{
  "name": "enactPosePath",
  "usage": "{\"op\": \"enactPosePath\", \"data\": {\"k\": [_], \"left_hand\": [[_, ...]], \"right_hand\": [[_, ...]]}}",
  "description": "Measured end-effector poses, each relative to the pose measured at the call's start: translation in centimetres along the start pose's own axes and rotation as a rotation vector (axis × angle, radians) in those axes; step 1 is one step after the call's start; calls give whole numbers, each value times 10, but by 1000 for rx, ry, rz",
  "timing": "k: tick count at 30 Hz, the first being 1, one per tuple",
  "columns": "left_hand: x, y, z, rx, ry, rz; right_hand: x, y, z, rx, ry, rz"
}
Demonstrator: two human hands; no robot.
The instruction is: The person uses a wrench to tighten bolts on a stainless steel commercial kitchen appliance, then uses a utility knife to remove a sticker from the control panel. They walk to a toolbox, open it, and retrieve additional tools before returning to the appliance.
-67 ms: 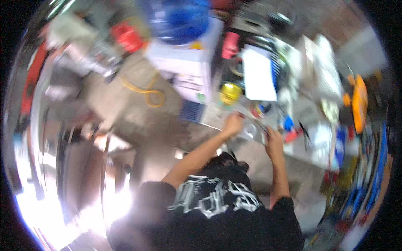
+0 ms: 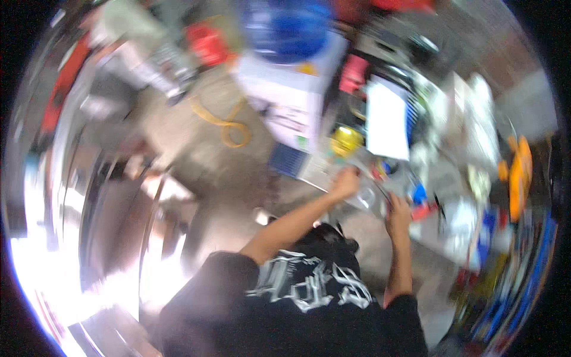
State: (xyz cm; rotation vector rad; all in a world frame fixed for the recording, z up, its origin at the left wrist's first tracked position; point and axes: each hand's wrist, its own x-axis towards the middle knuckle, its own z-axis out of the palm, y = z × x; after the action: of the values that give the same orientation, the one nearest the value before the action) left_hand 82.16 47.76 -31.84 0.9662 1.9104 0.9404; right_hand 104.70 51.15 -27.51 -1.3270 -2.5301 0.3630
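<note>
My left hand (image 2: 346, 182) is closed at the near edge of the cluttered work surface, and blur hides what its fingers hold. To its right, my right hand (image 2: 399, 213) is closed around a thin dark tool (image 2: 382, 189), its tip pointing up and left; its kind is too smeared to tell. Between the hands lies a clear, round, shiny thing (image 2: 366, 197), perhaps plastic. Just beyond my left hand sits a yellow round object (image 2: 346, 140). Small blue (image 2: 419, 193) and red (image 2: 423, 211) pieces lie beside my right hand.
A white sheet (image 2: 386, 119) and a pink object (image 2: 354, 73) lie farther back. Beyond them on the left stands a large blue translucent container (image 2: 287, 30) on a white box (image 2: 285, 107). A yellow strap (image 2: 237, 135) is on the floor; an orange tool (image 2: 520, 178) is far right.
The whole view has shifted, so the surroundings sit farther right and lower. Both hands keep about the same pose over the work surface.
</note>
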Motion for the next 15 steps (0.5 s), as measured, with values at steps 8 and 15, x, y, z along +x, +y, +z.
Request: {"op": "enactPosePath", "data": {"k": [8, 15], "left_hand": [[36, -11, 34, 34, 180, 151], [43, -17, 36, 229, 201, 162]], "right_hand": [[47, 50, 9, 98, -185, -287], [68, 61, 33, 241, -80, -628]]}}
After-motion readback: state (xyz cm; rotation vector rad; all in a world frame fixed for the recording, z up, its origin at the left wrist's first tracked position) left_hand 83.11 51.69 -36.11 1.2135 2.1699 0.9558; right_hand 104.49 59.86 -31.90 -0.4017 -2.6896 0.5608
